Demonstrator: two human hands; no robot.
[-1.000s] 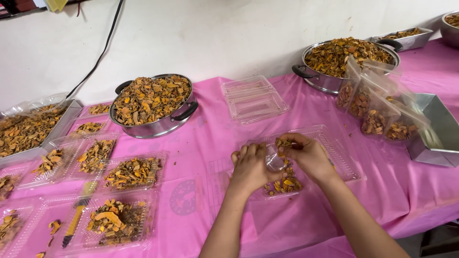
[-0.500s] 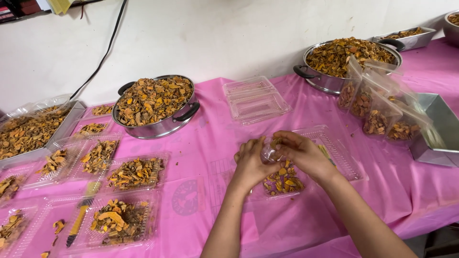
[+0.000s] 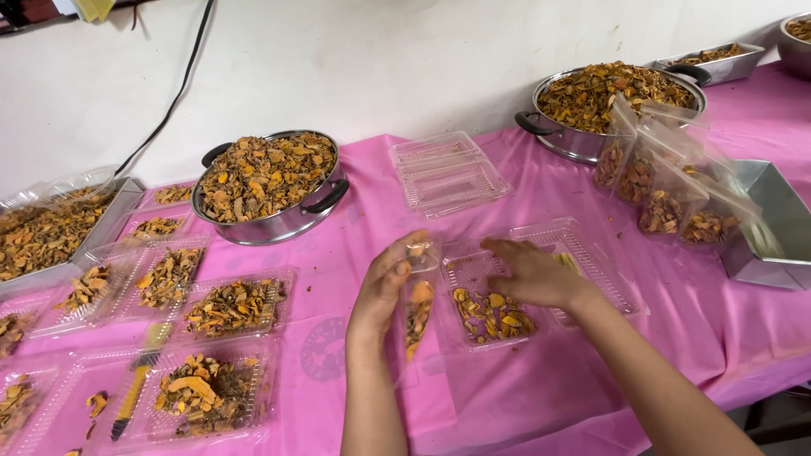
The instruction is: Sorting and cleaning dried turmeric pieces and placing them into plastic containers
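My left hand (image 3: pixel 382 285) holds a small clear plastic bag (image 3: pixel 418 306) upright, partly filled with orange-brown dried slices. My right hand (image 3: pixel 534 272) reaches with fingers curled over an open clear clamshell tray (image 3: pixel 583 253) on the pink tablecloth; the tray's near half holds a pile of the same dried slices (image 3: pixel 492 312). I cannot tell whether the right fingers hold any pieces.
A steel pan of dried slices (image 3: pixel 269 179) stands at the back left, another (image 3: pixel 601 100) at the back right. Filled clear bags (image 3: pixel 676 192) lean against a steel tray (image 3: pixel 777 221). Empty clamshells (image 3: pixel 446 173) are stacked behind. Filled trays (image 3: pixel 213 384) and a yellow-handled knife (image 3: pixel 135 390) lie left.
My hands have come apart: the left lifted the small bag off to the left of the tray, and the right moved over the tray's slices.
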